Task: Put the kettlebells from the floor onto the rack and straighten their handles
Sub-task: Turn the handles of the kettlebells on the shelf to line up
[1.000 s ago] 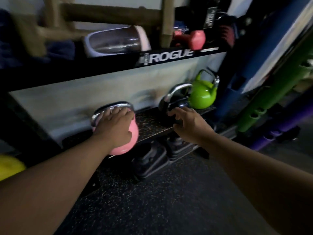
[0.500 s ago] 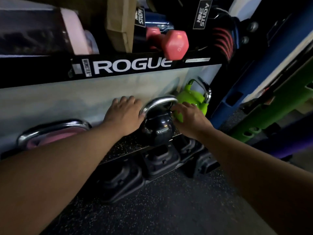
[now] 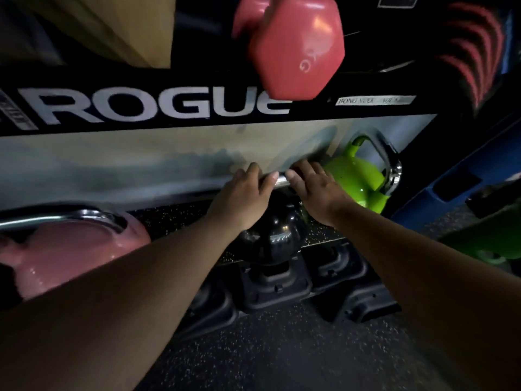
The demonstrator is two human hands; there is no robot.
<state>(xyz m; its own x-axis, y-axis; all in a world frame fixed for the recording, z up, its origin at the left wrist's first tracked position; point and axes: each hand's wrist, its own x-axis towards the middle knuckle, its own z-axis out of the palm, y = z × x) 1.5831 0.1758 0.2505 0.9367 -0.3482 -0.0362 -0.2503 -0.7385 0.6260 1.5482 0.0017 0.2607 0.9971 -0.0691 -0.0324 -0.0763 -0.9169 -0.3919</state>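
A black kettlebell (image 3: pixel 275 235) with a chrome handle stands on the rack's lower speckled shelf (image 3: pixel 174 218), in the middle. My left hand (image 3: pixel 242 196) and my right hand (image 3: pixel 315 190) both grip that handle from above, side by side, hiding most of it. A pink kettlebell (image 3: pixel 70 255) stands on the same shelf at the left, its chrome handle running left to right. A green kettlebell (image 3: pixel 355 179) stands at the right end, its handle turned at an angle toward the wall.
The rack's upper black beam (image 3: pixel 158 105) marked ROGUE hangs close overhead, with a pink dumbbell (image 3: pixel 296 49) sticking out over it. Black rack feet (image 3: pixel 276 286) sit on the speckled floor below. A blue upright (image 3: pixel 465 176) and green tubes (image 3: pixel 493 244) stand at the right.
My left hand left the pink kettlebell and moved right onto the black kettlebell's handle beside my right hand. The camera has come much closer to the rack.
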